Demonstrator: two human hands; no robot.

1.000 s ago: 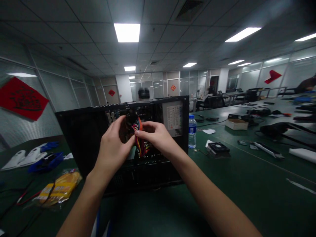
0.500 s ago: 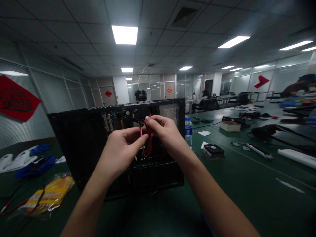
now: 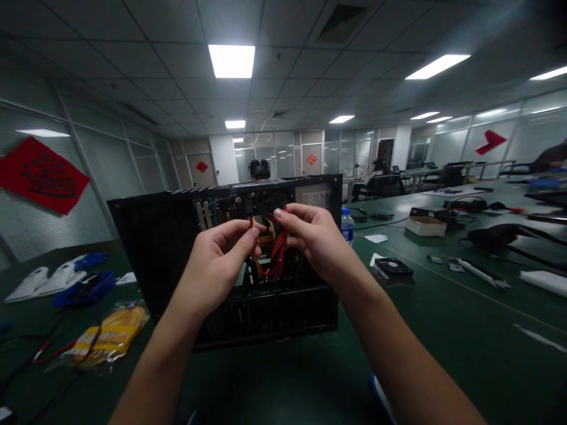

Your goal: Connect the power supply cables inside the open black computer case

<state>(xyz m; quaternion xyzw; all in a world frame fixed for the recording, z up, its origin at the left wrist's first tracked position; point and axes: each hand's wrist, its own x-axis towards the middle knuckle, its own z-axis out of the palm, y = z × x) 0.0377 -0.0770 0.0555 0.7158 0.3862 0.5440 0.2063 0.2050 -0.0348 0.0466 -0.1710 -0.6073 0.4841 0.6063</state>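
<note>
In front of me an open black computer case (image 3: pixel 150 254) stands on the green table. Inside it are card slots (image 3: pixel 206 215) at the upper left and a labelled power supply (image 3: pixel 315 198) at the upper right. My left hand (image 3: pixel 221 254) pinches a thin yellow-and-red cable between thumb and fingers. My right hand (image 3: pixel 308 233) is closed on a bundle of coloured power cables (image 3: pixel 277 260) that hangs down inside the case. A dark connector near my right fingertips is partly hidden by the fingers.
To the left lie a yellow plastic packet (image 3: pixel 110 336), a blue tray (image 3: pixel 84 290) and white gloves (image 3: pixel 39 282). On the right are a water bottle (image 3: pixel 346 226), a cooling fan (image 3: pixel 393 270) and a small box (image 3: pixel 425 226). Another person (image 3: pixel 260 170) is behind the case.
My hands have moved slightly apart, and my left fingers now pinch a separate cable. More of the bundle shows between them. The whole view has shifted a little.
</note>
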